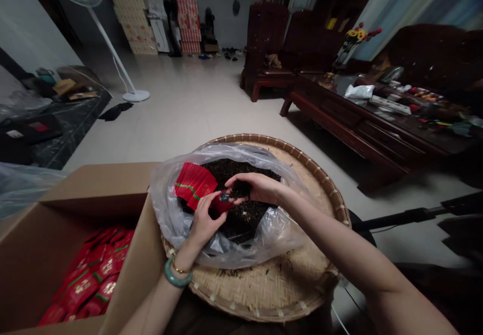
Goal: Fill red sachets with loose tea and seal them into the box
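Observation:
My left hand point(206, 219) pinches a small red packet point(222, 205) upright, its dark, shiny mouth facing up. Close against that mouth is my right hand point(258, 188), fingers curled round some dark dried tea leaves; part of its grip is hidden. Both hands are over a clear plastic bag point(165, 214), spread wide, full of loose dark tea leaves point(241, 166). On the leaves, at the bag's left side, lies a fanned row of flat red packets point(194, 181) with green stripes. The bag rests on a round woven bamboo tray point(264, 289).
An open cardboard box point(132, 274) with several red packets point(85, 284) stands at the left, against the tray. Farther off are a white standing fan point(136, 95), a dark wooden table point(350, 118) with clutter, and stacked cartons point(188, 23). A black pole point(400, 218) is at the right.

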A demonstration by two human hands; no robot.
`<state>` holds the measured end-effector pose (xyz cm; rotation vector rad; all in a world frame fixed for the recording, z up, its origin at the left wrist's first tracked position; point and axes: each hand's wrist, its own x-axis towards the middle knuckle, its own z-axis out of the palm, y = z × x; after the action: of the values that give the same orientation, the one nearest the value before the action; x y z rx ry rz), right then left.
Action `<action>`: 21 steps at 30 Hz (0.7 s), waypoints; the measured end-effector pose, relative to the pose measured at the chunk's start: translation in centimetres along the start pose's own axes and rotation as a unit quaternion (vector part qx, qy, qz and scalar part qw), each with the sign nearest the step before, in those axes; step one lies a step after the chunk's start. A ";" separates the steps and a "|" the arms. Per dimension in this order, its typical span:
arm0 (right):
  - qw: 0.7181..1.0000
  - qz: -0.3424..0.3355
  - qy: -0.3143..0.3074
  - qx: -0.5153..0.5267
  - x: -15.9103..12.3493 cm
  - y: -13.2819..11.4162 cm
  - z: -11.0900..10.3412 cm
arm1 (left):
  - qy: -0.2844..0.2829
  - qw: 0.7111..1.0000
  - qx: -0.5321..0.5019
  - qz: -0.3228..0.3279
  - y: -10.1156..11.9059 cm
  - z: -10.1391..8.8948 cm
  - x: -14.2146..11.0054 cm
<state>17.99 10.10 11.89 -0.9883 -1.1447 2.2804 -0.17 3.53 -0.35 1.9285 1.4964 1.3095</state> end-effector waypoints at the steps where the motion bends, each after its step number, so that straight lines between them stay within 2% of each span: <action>1: 1.000 0.004 0.000 -0.014 0.1 -0.1 0.2 | 0.001 1.000 -0.002 -0.002 0.0 0.0 0.0; 11: 0.988 -0.005 0.005 -0.154 0.1 -1.4 1.9 | 0.000 1.000 -0.010 -0.007 0.1 -0.1 0.0; 18: 0.964 -0.011 0.002 -0.264 0.3 -2.0 2.7 | 0.000 1.000 -0.004 -0.004 0.1 -0.2 0.0; 21: 0.952 -0.015 0.029 -0.306 0.5 -1.9 2.8 | 0.000 1.000 -0.003 -0.002 0.1 -0.2 0.0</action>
<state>15.69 10.03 14.34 -1.2231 -1.8808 1.8778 -0.27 3.47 -0.14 1.9203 1.4934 1.3115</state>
